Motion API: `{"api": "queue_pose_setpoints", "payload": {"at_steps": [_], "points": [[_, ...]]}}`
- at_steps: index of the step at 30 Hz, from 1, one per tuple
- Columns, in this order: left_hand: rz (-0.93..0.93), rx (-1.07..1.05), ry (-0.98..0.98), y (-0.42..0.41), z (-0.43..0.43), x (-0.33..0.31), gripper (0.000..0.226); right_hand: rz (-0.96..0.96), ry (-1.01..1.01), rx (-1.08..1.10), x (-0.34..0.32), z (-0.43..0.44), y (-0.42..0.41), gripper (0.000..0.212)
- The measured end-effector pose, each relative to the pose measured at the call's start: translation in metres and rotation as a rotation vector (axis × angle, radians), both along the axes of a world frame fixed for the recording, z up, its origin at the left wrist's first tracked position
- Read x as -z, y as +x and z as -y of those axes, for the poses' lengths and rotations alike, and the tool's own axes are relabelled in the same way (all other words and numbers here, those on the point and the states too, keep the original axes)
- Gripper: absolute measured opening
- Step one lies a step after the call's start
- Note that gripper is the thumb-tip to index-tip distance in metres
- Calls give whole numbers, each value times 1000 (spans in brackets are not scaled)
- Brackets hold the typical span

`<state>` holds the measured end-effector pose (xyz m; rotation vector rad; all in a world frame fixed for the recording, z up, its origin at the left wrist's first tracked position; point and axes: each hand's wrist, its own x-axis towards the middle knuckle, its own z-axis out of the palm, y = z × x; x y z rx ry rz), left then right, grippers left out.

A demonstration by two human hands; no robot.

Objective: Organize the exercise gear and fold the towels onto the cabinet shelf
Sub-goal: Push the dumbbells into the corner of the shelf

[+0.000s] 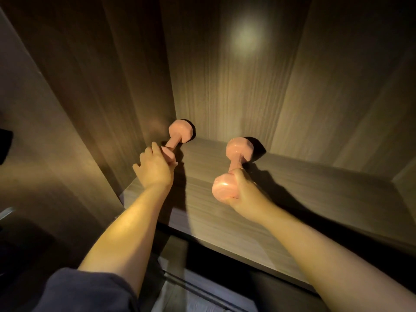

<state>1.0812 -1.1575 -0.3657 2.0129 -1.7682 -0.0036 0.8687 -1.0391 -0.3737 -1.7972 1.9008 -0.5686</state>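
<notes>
Two pink dumbbells are on the wooden cabinet shelf (315, 194). The left dumbbell (179, 134) lies in the back left corner, its far head against the back wall. My left hand (155, 167) covers its near head with fingers fairly straight, touching it. The right dumbbell (238, 152) points toward the back wall. My right hand (245, 194) grips its handle just behind the near head, which is lifted slightly off the shelf. No towels are in view.
The cabinet's left side panel (90, 109) and back wall (236, 86) close in the shelf. A right side panel (403, 181) stands at the far right. The shelf's front edge (225, 246) runs diagonally below my arms, with a dark gap underneath.
</notes>
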Motion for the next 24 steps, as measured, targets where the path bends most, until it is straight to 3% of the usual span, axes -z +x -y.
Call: {"api": "queue_pose_setpoints", "payload": {"at_steps": [16,24], "points": [[188,56,-35,7,26,3,69,-1,-2,-6,6,7,-1,71],[513,128,-28,22,26,9,70,12,11,7,3,7,0,77]]}}
